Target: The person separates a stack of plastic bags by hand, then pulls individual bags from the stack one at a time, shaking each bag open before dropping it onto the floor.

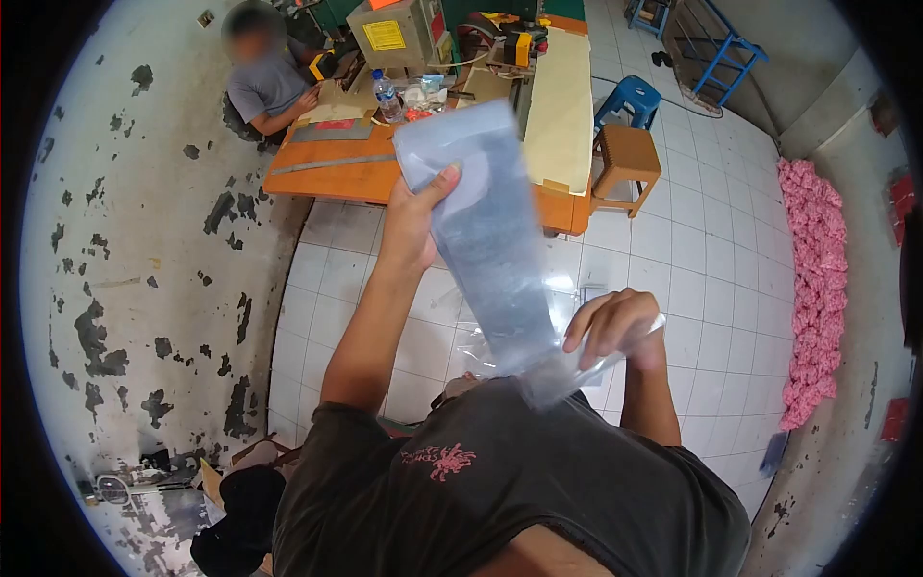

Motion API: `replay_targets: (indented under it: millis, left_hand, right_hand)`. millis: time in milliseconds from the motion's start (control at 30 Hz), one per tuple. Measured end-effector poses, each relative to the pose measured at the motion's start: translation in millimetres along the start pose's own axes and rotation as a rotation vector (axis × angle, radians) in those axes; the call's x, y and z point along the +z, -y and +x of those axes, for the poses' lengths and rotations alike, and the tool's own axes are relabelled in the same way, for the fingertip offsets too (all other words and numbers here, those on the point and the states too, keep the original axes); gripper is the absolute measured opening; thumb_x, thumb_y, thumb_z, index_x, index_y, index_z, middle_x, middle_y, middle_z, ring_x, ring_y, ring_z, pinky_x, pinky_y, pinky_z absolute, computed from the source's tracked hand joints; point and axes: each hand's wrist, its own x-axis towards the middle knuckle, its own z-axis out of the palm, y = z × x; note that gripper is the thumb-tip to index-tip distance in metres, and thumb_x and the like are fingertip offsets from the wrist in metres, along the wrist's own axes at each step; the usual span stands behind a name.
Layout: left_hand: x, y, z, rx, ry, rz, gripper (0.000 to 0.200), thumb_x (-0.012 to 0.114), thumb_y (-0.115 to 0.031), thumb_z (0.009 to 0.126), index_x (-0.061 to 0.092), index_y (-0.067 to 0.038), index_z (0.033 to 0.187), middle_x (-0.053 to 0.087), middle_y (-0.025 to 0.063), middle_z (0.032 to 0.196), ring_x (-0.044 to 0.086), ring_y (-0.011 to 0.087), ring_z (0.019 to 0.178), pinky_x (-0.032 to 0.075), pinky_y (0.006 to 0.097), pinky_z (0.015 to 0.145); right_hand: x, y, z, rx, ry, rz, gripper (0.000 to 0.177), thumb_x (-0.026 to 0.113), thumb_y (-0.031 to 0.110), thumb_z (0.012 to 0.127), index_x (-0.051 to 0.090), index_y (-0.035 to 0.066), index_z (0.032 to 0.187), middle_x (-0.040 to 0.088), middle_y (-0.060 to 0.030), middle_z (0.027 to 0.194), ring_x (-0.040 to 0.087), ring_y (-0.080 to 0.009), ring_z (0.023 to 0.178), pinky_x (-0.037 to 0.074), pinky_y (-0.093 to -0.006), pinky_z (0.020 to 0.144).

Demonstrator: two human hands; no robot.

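My left hand (423,212) is closed on the upper left edge of a long stack of clear plastic sleeves (495,240), its thumb pressed flat on the front. The stack hangs tilted in front of my chest, its lower end blurred. My right hand (615,332), lower and to the right, has its fingers curled round a crumpled clear plastic sleeve (567,375). This sleeve overlaps the bottom of the stack in this view. My right fingertips sit close to the stack's lower right edge.
Beyond my hands stands an orange table (336,173) bearing a water bottle (386,96), a steel ruler (332,164) and a metal machine (399,38). A person (269,82) works at its far left. Brown (627,159) and blue (630,96) stools stand right; a pink bundle (812,288) lines the wall.
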Motion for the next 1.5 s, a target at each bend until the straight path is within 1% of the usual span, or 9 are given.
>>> replay_targets:
  millis: [100, 233, 333, 700, 1000, 1100, 1167, 1367, 1500]
  left_hand:
    - [11, 13, -27, 0.173, 0.083, 0.278, 0.041, 0.074, -0.013, 0.084, 0.057, 0.002, 0.118, 0.067, 0.0092, 0.106, 0.065, 0.0186, 0.095, 0.052, 0.0326, 0.085]
    - [10, 14, -65, 0.386, 0.349, 0.604, 0.028, 0.074, -0.006, 0.080, 0.064, 0.000, 0.105, 0.071, 0.0083, 0.092, 0.069, 0.0200, 0.081, 0.053, 0.0309, 0.074]
    - [0, 10, -76, 0.745, 0.575, 0.761, 0.025, 0.070, -0.008, 0.069, 0.068, -0.005, 0.094, 0.068, 0.0132, 0.081, 0.065, 0.0340, 0.067, 0.051, 0.0370, 0.061]
    - [-39, 58, -139, 0.202, 0.752, 0.735, 0.029, 0.066, -0.002, 0.064, 0.066, -0.001, 0.094, 0.065, 0.0172, 0.081, 0.064, 0.0343, 0.070, 0.049, 0.0370, 0.062]
    - [-103, 89, -152, 0.264, 0.500, 0.594, 0.053, 0.069, -0.034, 0.087, 0.057, 0.002, 0.125, 0.063, 0.0127, 0.123, 0.060, 0.0233, 0.112, 0.043, 0.0398, 0.099]
    - [-141, 127, -130, 0.472, 0.100, 0.048, 0.055, 0.056, -0.037, 0.096, 0.049, 0.003, 0.133, 0.061, 0.0160, 0.126, 0.059, 0.0237, 0.114, 0.044, 0.0399, 0.100]
    - [-136, 133, -103, 0.063, -0.526, -0.036, 0.087, 0.051, -0.066, 0.089, 0.042, 0.007, 0.136, 0.059, 0.0221, 0.120, 0.058, 0.0308, 0.108, 0.046, 0.0398, 0.094]
    - [-73, 68, -56, -0.415, 0.074, -0.543, 0.106, 0.033, -0.082, 0.083, 0.039, 0.008, 0.139, 0.056, 0.0229, 0.127, 0.055, 0.0338, 0.117, 0.045, 0.0438, 0.101]
    - [-94, 118, -22, -0.473, -0.144, -0.257, 0.061, 0.064, -0.042, 0.090, 0.051, 0.003, 0.130, 0.060, 0.0193, 0.122, 0.061, 0.0316, 0.110, 0.048, 0.0430, 0.098]
  right_hand:
    - [-34, -21, -17, -0.150, -0.108, 0.243, 0.070, 0.044, 0.070, 0.090, 0.069, 0.004, 0.092, 0.070, -0.0138, 0.087, 0.062, -0.0332, 0.100, 0.046, -0.0458, 0.092]
    - [-80, -71, -23, 0.061, -0.987, 0.330, 0.068, 0.033, 0.060, 0.098, 0.059, 0.000, 0.116, 0.060, -0.0195, 0.122, 0.054, -0.0285, 0.116, 0.043, -0.0435, 0.098]
    - [-81, -106, -13, 0.394, -0.679, 0.668, 0.081, 0.039, 0.064, 0.094, 0.040, -0.002, 0.141, 0.049, -0.0188, 0.138, 0.049, -0.0298, 0.127, 0.039, -0.0430, 0.107]
    - [-129, -173, 31, 0.889, -0.643, 0.475, 0.052, 0.074, 0.024, 0.084, 0.054, 0.000, 0.126, 0.064, -0.0143, 0.116, 0.065, -0.0250, 0.102, 0.054, -0.0382, 0.091]
    - [-15, -42, 116, 0.424, -0.503, -0.254, 0.058, 0.080, 0.019, 0.077, 0.053, -0.002, 0.124, 0.062, -0.0122, 0.115, 0.059, -0.0209, 0.106, 0.048, -0.0342, 0.092]
    - [13, -35, 88, 0.335, -0.424, -0.320, 0.062, 0.082, 0.019, 0.075, 0.052, -0.002, 0.125, 0.061, -0.0124, 0.116, 0.058, -0.0210, 0.109, 0.047, -0.0354, 0.094]
    - [10, -32, 60, 0.294, -0.443, -0.367, 0.071, 0.085, 0.023, 0.072, 0.050, 0.000, 0.130, 0.058, -0.0117, 0.121, 0.057, -0.0223, 0.110, 0.046, -0.0388, 0.095]
    - [0, -33, -17, -0.018, -0.012, -0.589, 0.059, 0.089, 0.021, 0.065, 0.064, 0.002, 0.115, 0.064, -0.0122, 0.117, 0.059, -0.0236, 0.111, 0.048, -0.0402, 0.093]
    - [18, -26, -25, 0.327, -0.123, -0.522, 0.048, 0.088, 0.017, 0.066, 0.067, 0.001, 0.107, 0.066, -0.0121, 0.112, 0.061, -0.0222, 0.106, 0.047, -0.0357, 0.090]
